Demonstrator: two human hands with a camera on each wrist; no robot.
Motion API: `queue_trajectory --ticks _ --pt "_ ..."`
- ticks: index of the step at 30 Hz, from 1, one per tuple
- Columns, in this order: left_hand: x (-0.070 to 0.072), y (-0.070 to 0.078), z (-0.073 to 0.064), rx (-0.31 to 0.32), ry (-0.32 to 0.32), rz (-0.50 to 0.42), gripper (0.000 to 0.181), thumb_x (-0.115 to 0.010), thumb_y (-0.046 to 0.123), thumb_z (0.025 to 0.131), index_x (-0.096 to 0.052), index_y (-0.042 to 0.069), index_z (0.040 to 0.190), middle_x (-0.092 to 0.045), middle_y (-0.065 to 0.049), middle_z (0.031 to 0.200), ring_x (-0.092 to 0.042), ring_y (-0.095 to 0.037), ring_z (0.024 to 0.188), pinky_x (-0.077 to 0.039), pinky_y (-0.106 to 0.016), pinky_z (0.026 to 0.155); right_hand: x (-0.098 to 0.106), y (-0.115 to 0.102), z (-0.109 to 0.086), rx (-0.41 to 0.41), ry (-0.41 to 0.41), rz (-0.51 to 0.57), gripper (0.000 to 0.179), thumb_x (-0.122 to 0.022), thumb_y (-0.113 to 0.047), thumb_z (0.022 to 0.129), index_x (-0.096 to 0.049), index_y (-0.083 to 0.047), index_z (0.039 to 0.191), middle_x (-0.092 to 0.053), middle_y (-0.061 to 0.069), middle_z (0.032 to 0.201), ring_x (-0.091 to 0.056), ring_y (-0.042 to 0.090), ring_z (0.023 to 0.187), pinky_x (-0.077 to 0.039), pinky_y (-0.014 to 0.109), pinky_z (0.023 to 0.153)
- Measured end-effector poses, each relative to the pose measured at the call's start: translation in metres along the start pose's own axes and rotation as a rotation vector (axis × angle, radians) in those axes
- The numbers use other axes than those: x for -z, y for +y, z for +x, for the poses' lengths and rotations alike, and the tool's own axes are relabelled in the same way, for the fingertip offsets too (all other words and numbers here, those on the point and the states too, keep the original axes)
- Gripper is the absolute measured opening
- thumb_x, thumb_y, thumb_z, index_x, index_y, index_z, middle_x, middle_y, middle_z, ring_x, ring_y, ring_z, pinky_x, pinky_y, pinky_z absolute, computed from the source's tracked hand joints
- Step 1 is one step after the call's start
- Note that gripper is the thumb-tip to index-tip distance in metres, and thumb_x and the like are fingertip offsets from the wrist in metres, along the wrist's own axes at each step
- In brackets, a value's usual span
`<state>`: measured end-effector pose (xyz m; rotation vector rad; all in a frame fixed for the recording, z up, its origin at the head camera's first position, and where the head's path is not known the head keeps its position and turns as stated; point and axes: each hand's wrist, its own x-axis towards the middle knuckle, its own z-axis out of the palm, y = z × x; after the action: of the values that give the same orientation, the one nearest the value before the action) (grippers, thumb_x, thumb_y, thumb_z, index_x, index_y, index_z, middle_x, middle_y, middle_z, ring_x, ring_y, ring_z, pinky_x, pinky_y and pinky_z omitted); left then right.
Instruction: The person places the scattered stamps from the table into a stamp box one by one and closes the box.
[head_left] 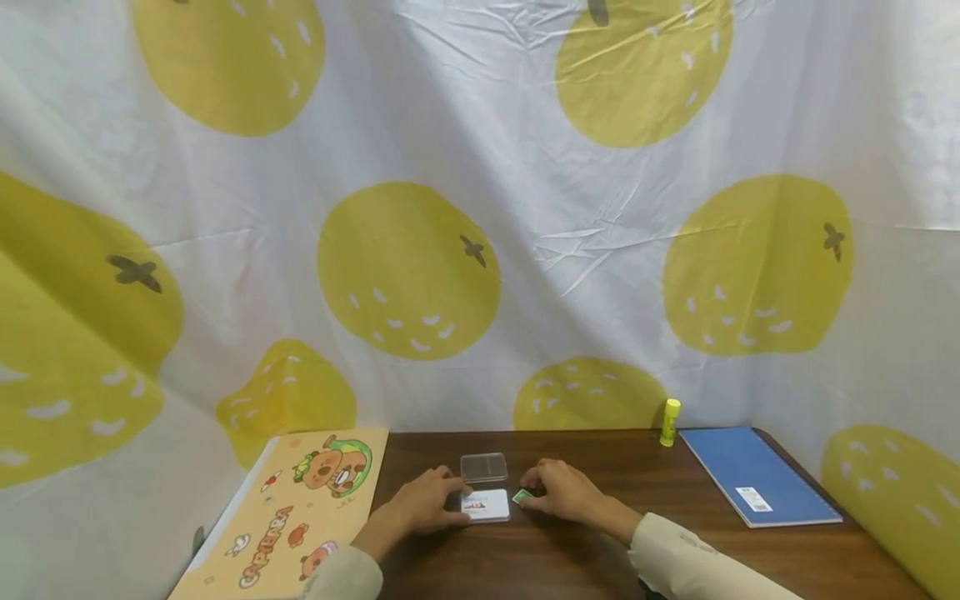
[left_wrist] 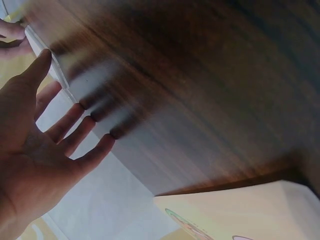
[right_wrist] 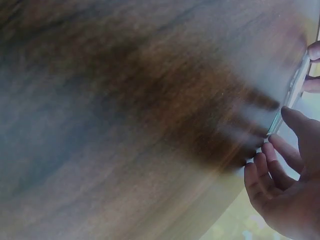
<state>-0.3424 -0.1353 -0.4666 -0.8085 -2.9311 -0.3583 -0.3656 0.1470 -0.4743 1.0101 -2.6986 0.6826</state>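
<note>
A small clear plastic case (head_left: 486,506) lies flat on the table, with a white card with a red print on top. My left hand (head_left: 429,502) holds the case at its left end, thumb at the near edge and index finger at the far edge. The other left fingers spread, their tips at the tabletop in the left wrist view. Just right of the case, my right hand (head_left: 562,490) pinches a small green card (head_left: 522,496) between thumb and index finger. Behind the case lies a clear rectangular lid (head_left: 483,467).
A capybara-print box or folder (head_left: 300,517) occupies the left side of the dark wooden table (head_left: 600,450). At the right lie a blue notebook (head_left: 750,471) and an upright yellow glue stick (head_left: 670,422). A lemon-print curtain (head_left: 525,250) hangs behind the table.
</note>
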Motion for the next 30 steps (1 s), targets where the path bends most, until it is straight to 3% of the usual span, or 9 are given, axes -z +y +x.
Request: queue_trajectory --ticks 8,30 --pt "-0.0001 0.0024 -0.0011 0.003 -0.003 -0.007 0.043 -0.082 0.044 0.088 -0.073 0.021 0.123 -0.062 -0.005 0.119 -0.061 -0.028 0.111 -0.057 -0.051 0.087 -0.0019 0.0026 -0.0013 0.018 -0.007 0.002 0.02 -0.085 -0.023 0.087 -0.08 -0.007 0.099 -0.071 -0.002 0.089 -0.063 0.011 0.082 -0.056 0.028 0.073" --pt "-0.0007 0.0027 -0.0006 -0.004 -0.002 0.006 0.045 -0.082 0.044 0.088 -0.073 0.02 0.124 -0.062 -0.006 0.118 -0.061 -0.028 0.11 -0.057 -0.051 0.086 0.0003 -0.0015 -0.0095 0.035 -0.052 0.037 0.02 -0.083 -0.014 0.088 -0.078 -0.004 0.105 -0.067 0.001 0.09 -0.063 0.012 0.081 -0.055 0.025 0.072"
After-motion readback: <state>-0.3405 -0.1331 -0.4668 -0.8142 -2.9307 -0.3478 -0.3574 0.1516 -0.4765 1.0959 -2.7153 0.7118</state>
